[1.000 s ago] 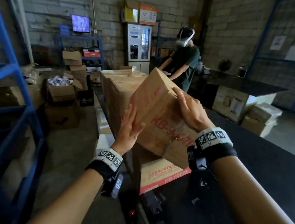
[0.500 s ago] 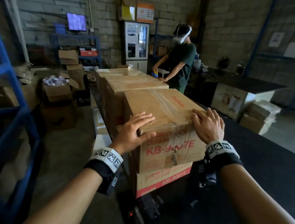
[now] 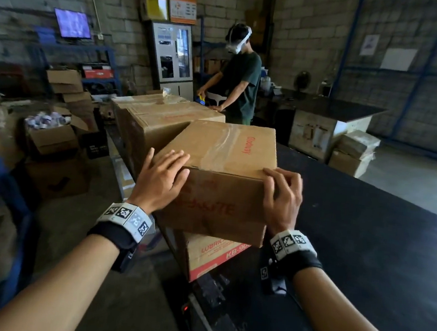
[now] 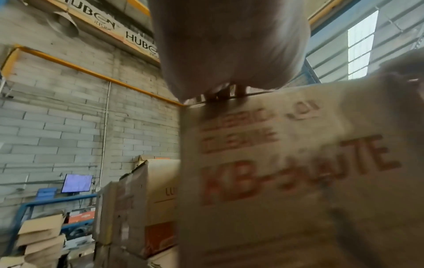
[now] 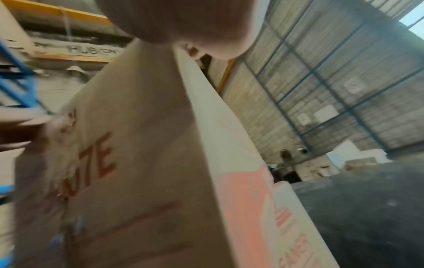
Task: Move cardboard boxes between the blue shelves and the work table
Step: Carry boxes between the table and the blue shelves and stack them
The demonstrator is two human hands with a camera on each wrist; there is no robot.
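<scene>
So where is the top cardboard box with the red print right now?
In the head view, the top box sits centre frame on a lower box at the black work table's left edge, left hand and right hand at its near top corners.

Left hand (image 4: 229, 45) is filling the upper frame, blurred, palm meeting the top edge of a cardboard box (image 4: 298, 181) bearing smeared red lettering. More stacked boxes (image 4: 137, 208) are standing behind; a lit monitor (image 4: 76, 183) is glowing above a blue shelf (image 4: 45, 203).

Monitor (image 3: 72, 23) on wall, vending cabinet (image 3: 172, 55), fan (image 3: 302, 79), headset-wearing bystander (image 3: 242, 80)
</scene>
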